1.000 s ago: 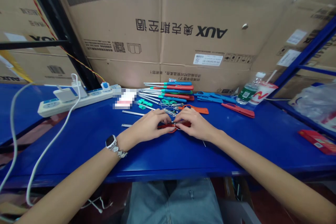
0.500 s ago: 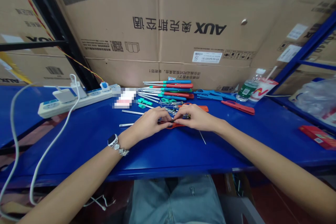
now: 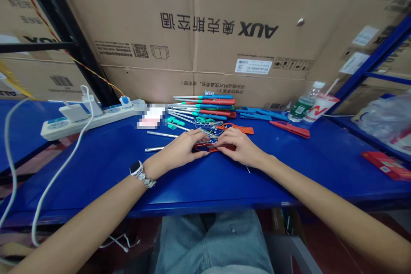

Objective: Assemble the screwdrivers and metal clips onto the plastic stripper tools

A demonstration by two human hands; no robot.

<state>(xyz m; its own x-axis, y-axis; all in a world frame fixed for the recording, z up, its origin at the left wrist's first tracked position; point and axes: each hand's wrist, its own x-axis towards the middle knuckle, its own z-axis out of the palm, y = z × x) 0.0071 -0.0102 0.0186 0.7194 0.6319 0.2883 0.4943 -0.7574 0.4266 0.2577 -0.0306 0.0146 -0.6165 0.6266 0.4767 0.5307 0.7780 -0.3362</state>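
Note:
Both hands meet at the middle of the blue table over a red plastic handle piece. My left hand has thumb and fingers closed on its left part. My right hand is pinched over the right part; what its fingertips grip is mostly hidden. Thin wires and small metal parts lie between the fingertips, too small to make out. Just beyond the hands is an orange handle shell. Metal tubes lie left of the fingers, near small green plastic parts. A thin white rod pokes out below my right hand.
Several tools with blue and red handles are stacked behind. Blue handle shells, a red shell, a bottle and a cup stand right. A power strip with white cables is left; a cardboard box rises behind.
My right fingers have shifted slightly and no longer cover as much of the small parts and wires. A dark piece between the fingertips shows less. The view has tilted a little.

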